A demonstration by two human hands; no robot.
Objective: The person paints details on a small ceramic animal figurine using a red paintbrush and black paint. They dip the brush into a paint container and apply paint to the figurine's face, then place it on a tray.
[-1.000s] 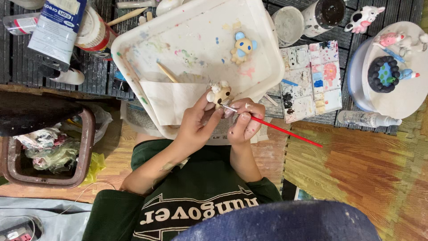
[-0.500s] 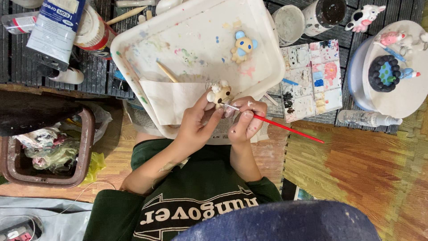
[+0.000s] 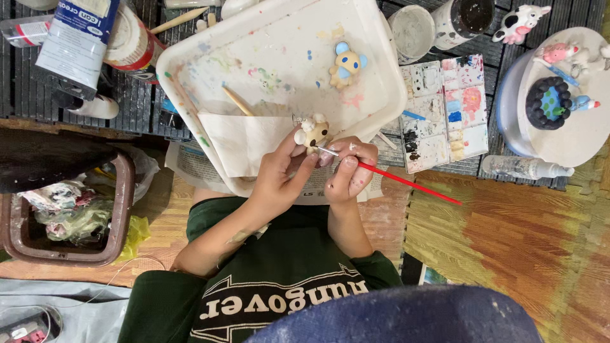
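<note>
painting the little figurine (image 3: 313,132), mid-frame | left hand (image 3: 279,171) grips it | right hand (image 3: 349,171) pinches red brush (image 3: 406,184) | next up: probably steady tiny strokes

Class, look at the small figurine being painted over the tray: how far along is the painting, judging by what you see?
Done: a blue-and-yellow figurine lies painted on the white tray. In hand: the left hand holds a small figurine, and the right hand puts a red-handled brush to it. Left: it looks mostly plain cream, with little colour.
</note>
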